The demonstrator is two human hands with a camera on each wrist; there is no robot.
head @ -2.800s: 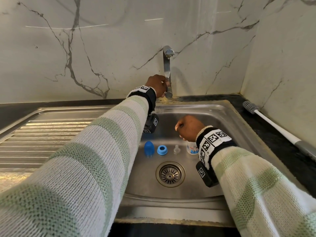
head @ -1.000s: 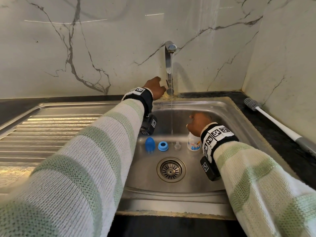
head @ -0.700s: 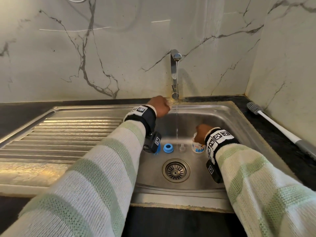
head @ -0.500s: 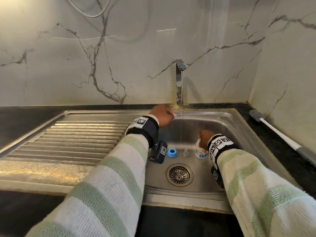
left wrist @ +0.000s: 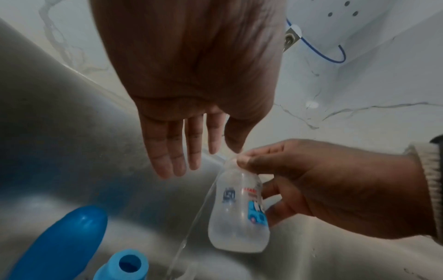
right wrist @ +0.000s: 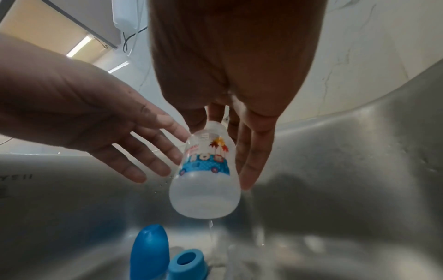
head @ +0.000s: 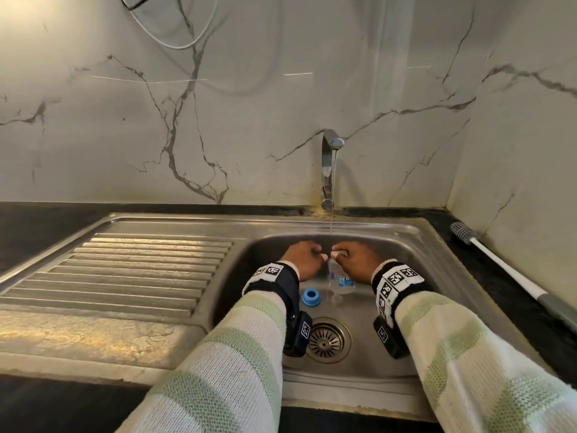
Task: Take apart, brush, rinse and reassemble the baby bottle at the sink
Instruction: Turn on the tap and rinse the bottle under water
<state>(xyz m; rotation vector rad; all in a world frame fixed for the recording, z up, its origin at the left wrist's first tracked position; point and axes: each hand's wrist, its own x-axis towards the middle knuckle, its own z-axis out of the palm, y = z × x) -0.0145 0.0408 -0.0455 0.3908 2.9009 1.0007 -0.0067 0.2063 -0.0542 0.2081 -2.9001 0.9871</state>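
Note:
A clear baby bottle body (head: pixel 342 281) with a blue car print hangs upright above the sink floor. My right hand (head: pixel 338 254) pinches it at the neck, as the left wrist view shows (left wrist: pixel 239 214). My left hand (head: pixel 315 253) is beside it with straight fingers (left wrist: pixel 172 147); its fingertips reach the bottle's shoulder (right wrist: pixel 206 181), and I cannot tell if they touch. A thin stream of water (head: pixel 332 198) falls between the hands. On the sink floor lie the blue ring (head: pixel 310 297) and the blue cap (left wrist: pixel 59 244); my left wrist hides the cap from the head view.
The tap (head: pixel 327 170) stands at the back of the steel sink (head: pixel 415 245) and runs. The drain (head: pixel 326 340) is in front of the hands. A white bottle brush (head: pixel 499 267) lies on the black counter at right. A ribbed draining board (head: pixel 140 270) is at left.
My left hand left the tap and came down beside the bottle. Water started to run. My right hand lifted the bottle off the sink floor towards the stream.

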